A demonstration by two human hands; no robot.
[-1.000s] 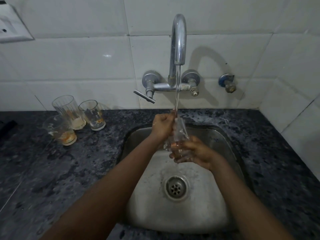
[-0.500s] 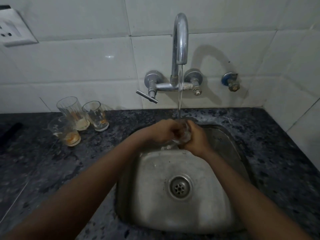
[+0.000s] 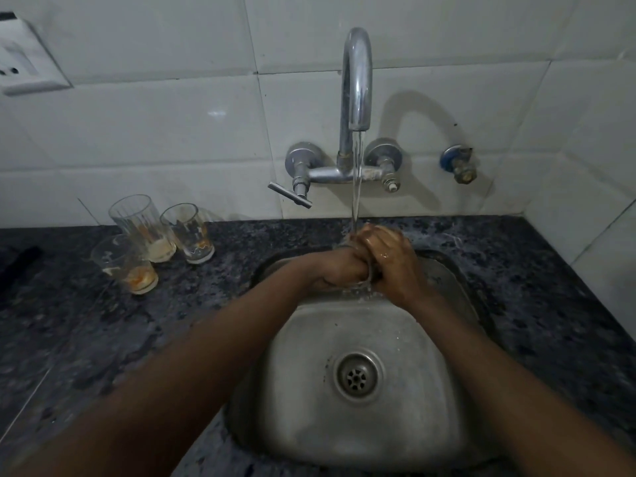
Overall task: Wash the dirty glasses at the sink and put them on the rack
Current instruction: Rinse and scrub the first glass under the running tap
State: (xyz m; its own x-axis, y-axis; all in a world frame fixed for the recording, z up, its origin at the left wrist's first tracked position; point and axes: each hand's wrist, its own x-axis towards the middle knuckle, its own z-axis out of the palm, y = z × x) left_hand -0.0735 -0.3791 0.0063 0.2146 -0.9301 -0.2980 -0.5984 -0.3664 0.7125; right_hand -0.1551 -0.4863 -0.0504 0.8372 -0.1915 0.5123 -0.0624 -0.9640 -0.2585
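Observation:
Both my hands are clasped together under the running water at the back of the steel sink (image 3: 361,438). My left hand (image 3: 339,268) and my right hand (image 3: 390,261) wrap around a clear glass (image 3: 369,277), of which only a sliver of rim shows between them. The tap (image 3: 356,80) pours a thin stream onto my knuckles. Three dirty glasses stand on the counter to the left: a tall ribbed one (image 3: 141,227), a shorter one (image 3: 187,232) and a front one with orange residue (image 3: 125,266).
Dark speckled granite counter (image 3: 137,339) surrounds the sink. The tap's lever handle (image 3: 289,195) sticks out to the left over the counter. A small valve (image 3: 459,163) is on the tiled wall at right. A wall socket (image 3: 24,63) sits at upper left. No rack is in view.
The glass was upright in the stream with my hands apart on it; my hands have since closed together around it and shifted toward the back of the sink.

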